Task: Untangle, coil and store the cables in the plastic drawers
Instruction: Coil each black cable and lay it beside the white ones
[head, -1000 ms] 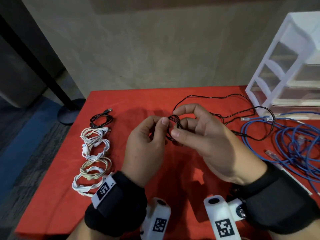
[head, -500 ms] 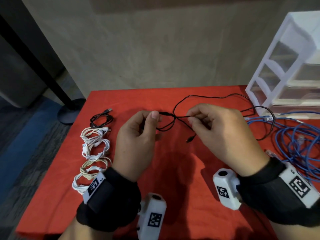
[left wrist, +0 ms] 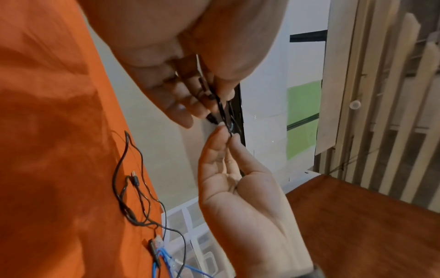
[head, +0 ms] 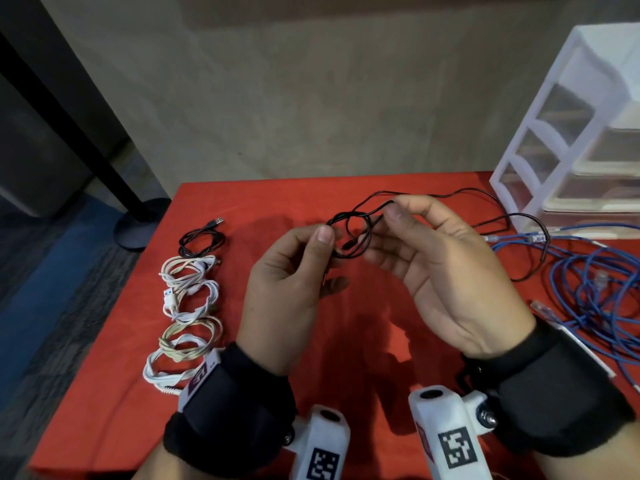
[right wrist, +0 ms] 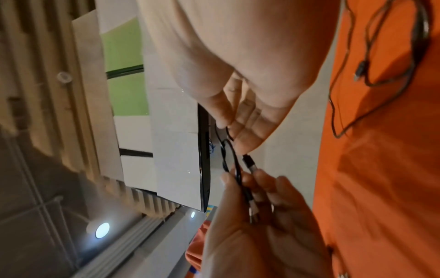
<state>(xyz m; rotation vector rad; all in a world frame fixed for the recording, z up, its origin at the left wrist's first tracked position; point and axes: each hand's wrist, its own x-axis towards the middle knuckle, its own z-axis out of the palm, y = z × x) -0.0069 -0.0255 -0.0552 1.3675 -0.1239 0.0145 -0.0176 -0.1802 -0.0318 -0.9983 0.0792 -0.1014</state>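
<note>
A thin black cable is pinched between the left hand and the right hand above the red tabletop, with only small loops made. Five coiled cables are laid aside. The blue cable is left tangled. Nothing is seen stored in the plastic drawers.

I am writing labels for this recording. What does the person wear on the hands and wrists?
The left hand and the right hand are bare, without gloves. Each wrist carries a wide black fabric band with a white tag printed with a black square code. Under each wrist sits a white camera housing, also marked with such a code.
</note>
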